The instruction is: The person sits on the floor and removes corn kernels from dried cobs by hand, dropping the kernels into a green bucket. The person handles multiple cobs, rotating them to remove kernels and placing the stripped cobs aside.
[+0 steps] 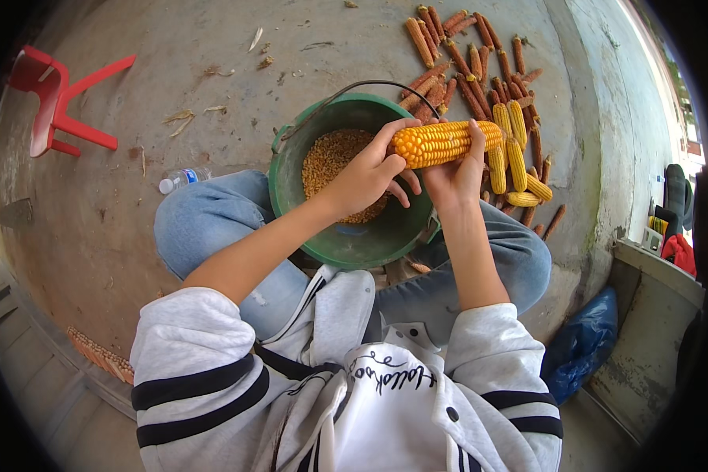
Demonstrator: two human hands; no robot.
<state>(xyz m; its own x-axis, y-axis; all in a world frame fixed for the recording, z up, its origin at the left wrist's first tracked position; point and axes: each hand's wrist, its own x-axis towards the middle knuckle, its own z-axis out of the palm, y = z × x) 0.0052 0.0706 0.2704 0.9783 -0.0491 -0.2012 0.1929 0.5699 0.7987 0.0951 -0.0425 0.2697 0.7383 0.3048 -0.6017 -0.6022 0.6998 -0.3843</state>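
Both my hands hold one yellow ear of corn above the right part of a green plastic bucket. My left hand grips its left end, with some fingers hanging free below. My right hand supports it from beneath, the thumb up against its side near the right end. Loose corn kernels lie in the bottom of the bucket, which stands between my bent legs with its wire handle toward the far side.
Full corn ears and many stripped cobs lie on the concrete floor beyond my right knee. A clear plastic bottle lies beside my left knee. A red plastic chair is far left, a blue plastic bag at right.
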